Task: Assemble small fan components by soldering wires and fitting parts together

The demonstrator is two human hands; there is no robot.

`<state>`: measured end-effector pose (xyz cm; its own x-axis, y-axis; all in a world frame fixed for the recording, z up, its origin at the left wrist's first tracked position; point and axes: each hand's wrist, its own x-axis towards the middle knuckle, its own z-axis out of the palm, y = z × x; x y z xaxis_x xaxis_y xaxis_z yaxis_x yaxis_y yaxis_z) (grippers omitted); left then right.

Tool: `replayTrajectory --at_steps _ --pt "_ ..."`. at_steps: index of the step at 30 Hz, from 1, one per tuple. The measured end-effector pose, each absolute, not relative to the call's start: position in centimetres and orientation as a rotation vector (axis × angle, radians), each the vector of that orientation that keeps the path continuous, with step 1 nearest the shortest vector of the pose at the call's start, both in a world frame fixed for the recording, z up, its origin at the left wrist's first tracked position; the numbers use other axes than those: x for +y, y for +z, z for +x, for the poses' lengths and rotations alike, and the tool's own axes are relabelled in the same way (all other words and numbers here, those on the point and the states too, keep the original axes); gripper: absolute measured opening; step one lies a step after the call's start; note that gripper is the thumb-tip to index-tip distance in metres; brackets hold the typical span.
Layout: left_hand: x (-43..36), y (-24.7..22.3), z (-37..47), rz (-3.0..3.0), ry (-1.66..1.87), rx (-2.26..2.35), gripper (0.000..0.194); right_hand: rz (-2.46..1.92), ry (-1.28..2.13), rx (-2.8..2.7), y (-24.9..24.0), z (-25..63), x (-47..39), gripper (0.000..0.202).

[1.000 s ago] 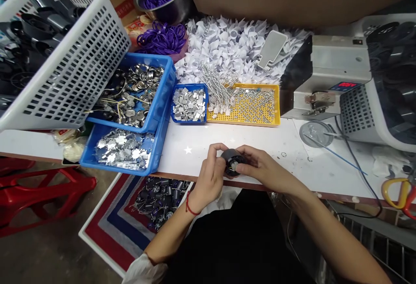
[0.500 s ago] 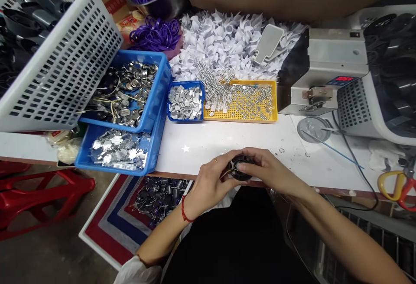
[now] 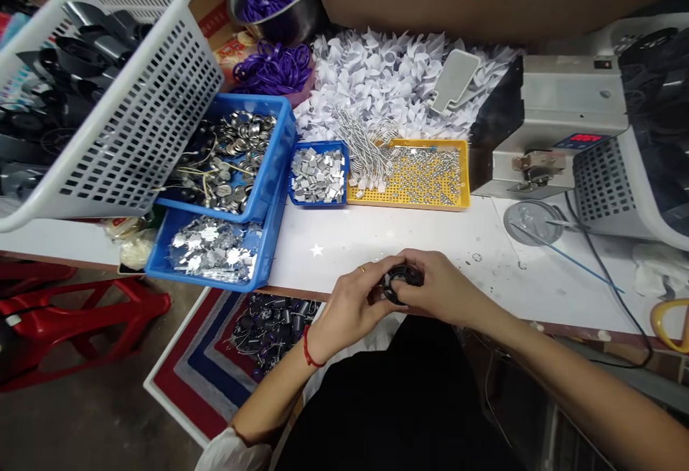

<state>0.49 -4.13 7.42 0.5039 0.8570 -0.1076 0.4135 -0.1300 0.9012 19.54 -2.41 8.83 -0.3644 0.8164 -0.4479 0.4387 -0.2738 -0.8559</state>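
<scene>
A round black plastic part with an open, ring-like face is held between both hands at the table's front edge. My left hand is closed round its left side, fingers over the top and thumb along the lower edge. From the right, my right hand grips it too, its thumb pressed into the middle of the face. The inside of the part is largely covered by that thumb. Behind the hands, a yellow tray holds small metal balls and white-wired pieces. Beside it a small blue tray carries little metal plates.
At left, stacked blue bins hold metal discs and plates, beside a white basket of dark parts. White plastic pieces lie piled at the back. A grey machine with a red display stands right, near a round lid and yellow-handled scissors.
The right thumb has moved down into the face of the black part. A thin yellowish wire seen beside it earlier is now out of sight. The view has shifted slightly left.
</scene>
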Motion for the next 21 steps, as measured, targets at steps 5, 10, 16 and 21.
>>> replayTrajectory --at_steps 5,10,16,21 --pt "-2.4 2.9 0.7 1.823 0.505 1.387 0.056 -1.745 0.987 -1.786 7.3 21.2 -1.9 0.054" --pt "-1.4 2.9 -1.0 1.997 0.534 1.386 0.074 -1.796 0.782 -1.715 5.5 23.6 -3.8 0.045" --pt "7.0 12.9 -12.6 2.181 0.437 2.240 0.030 -2.044 0.707 -1.460 6.8 26.0 -7.5 0.045" --pt "14.8 12.5 -16.6 1.989 0.100 2.320 0.008 -1.788 0.673 -1.564 7.9 24.7 -7.8 0.032"
